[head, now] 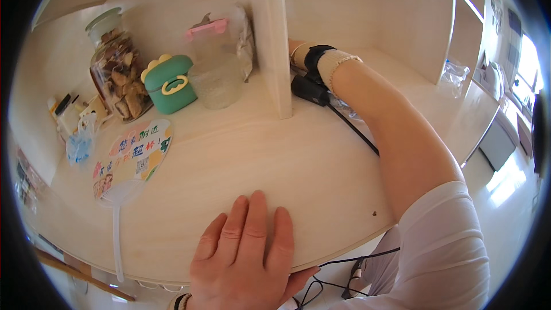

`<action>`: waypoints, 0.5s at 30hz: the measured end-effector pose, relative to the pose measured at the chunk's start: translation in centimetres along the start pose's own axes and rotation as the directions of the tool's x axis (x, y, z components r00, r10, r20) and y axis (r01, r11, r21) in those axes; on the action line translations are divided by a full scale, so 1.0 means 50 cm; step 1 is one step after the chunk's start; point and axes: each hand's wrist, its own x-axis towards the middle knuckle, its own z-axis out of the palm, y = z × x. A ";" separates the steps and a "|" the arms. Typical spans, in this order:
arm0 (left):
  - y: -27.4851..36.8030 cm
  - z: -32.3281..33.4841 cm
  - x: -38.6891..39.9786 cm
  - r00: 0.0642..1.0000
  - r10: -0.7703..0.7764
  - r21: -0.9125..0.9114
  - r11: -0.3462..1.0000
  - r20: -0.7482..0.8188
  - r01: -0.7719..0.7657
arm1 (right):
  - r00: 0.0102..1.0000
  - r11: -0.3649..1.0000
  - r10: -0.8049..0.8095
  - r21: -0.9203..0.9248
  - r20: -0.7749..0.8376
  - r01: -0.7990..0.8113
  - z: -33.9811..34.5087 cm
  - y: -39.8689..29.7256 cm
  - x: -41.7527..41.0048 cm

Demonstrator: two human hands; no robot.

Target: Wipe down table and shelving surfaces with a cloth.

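My left hand (243,252) lies palm down near the front edge of a pale wooden shelf board (275,159), its fingers apart and nothing in it. The right arm reaches into the compartment behind an upright wooden divider (271,43); the hand itself is hidden behind that panel. A beige knitted cuff with a black strap (320,62) is around the right wrist. Just below it a black cylindrical device (309,90) trails a black cable (353,127). Clear plastic film (344,107) shows partly under the forearm.
At the left stand a glass jar of dried brown slices (122,77), a green lidded box (170,86), a clear pink-rimmed container (215,69) and a blue plastic bag (79,146). A paddle fan (133,155) lies flat. Black cables (340,284) hang below the front edge.
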 end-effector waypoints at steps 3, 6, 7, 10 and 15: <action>0.005 -0.006 -0.011 0.998 -0.057 -0.067 0.996 -0.002 0.057 | 0.999 0.999 0.000 0.035 -0.038 0.001 -0.008 -0.024 -0.017; 0.004 -0.013 -0.017 0.998 -0.068 -0.066 0.996 -0.011 0.067 | 1.000 0.997 -0.016 -0.080 0.012 0.017 -0.009 -0.029 -0.012; 0.004 -0.009 -0.012 0.998 -0.062 -0.074 0.995 -0.019 0.061 | 1.000 0.986 -0.001 -0.165 0.027 0.005 -0.009 0.003 -0.016; 0.001 -0.003 -0.006 0.998 -0.055 -0.102 0.993 -0.008 0.054 | 0.998 0.990 0.048 -0.136 0.040 -0.042 -0.018 0.053 -0.050; -0.013 0.044 -0.013 0.986 0.059 -0.023 0.998 -0.158 -0.063 | 0.931 0.931 0.343 -0.175 0.126 -0.320 -0.131 0.025 -0.159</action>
